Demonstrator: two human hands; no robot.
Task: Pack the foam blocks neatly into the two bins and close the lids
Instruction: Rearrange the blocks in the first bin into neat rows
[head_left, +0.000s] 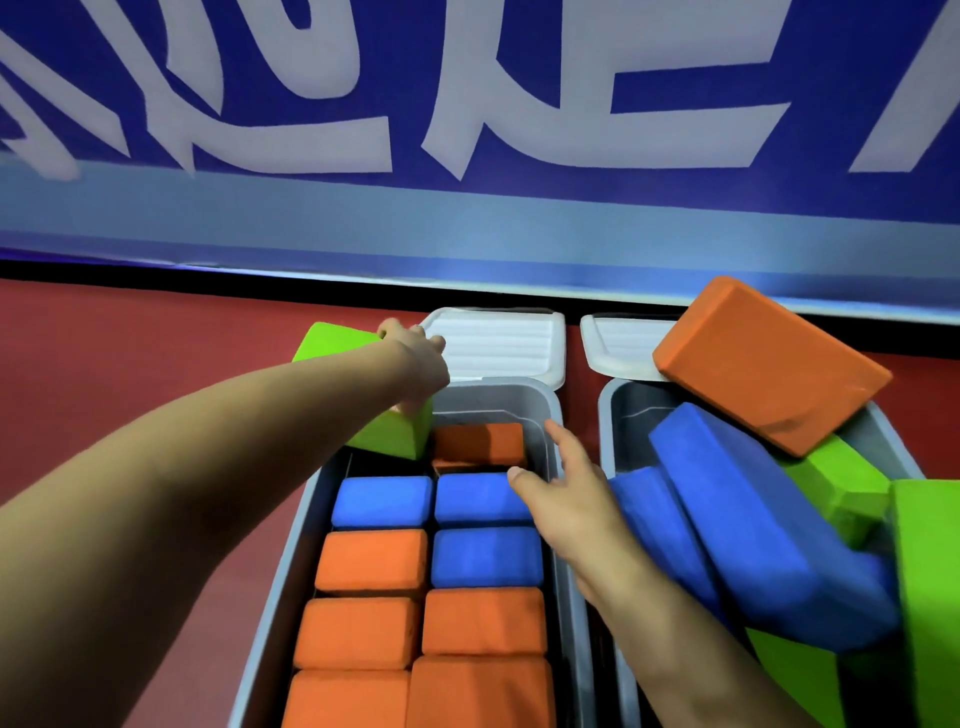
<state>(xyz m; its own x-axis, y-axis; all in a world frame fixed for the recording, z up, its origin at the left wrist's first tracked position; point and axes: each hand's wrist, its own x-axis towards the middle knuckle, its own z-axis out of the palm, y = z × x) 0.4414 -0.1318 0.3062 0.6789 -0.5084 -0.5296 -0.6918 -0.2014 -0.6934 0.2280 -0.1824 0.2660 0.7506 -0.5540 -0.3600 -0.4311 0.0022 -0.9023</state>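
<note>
Head camera, looking down: two grey bins sit side by side on the red floor (130, 374) against a blue banner wall (467, 218), their white lids hinged back at the far ends. From where I sit at the controls, the left bin (550, 415) is nearly done, its blocks stood in two tidy columns of blue and orange, with one gap left at its far left corner. The right bin (618, 415) is a jumble: long blue blocks (753, 519), green blocks (924, 571) and one big orange block (769, 364) tipped over its far rim, against the right lid (618, 343).

My left hand (415, 358) grips a green block (384, 441), fingers curled over its top, tilted above that gap beside the sunken orange block (478, 441). My right hand (566, 493) holds nothing, fingers loosely spread over the left bin's right edge, just above a blue block (478, 501).

To do this well, I judge, the green block should be squared to the bin's walls before it goes down, then pressed flush so the left lid (498, 343) can shut; the free hand can steady its neighbours. Foam gives, so a snug fit should yield to firm, even pressure.
</note>
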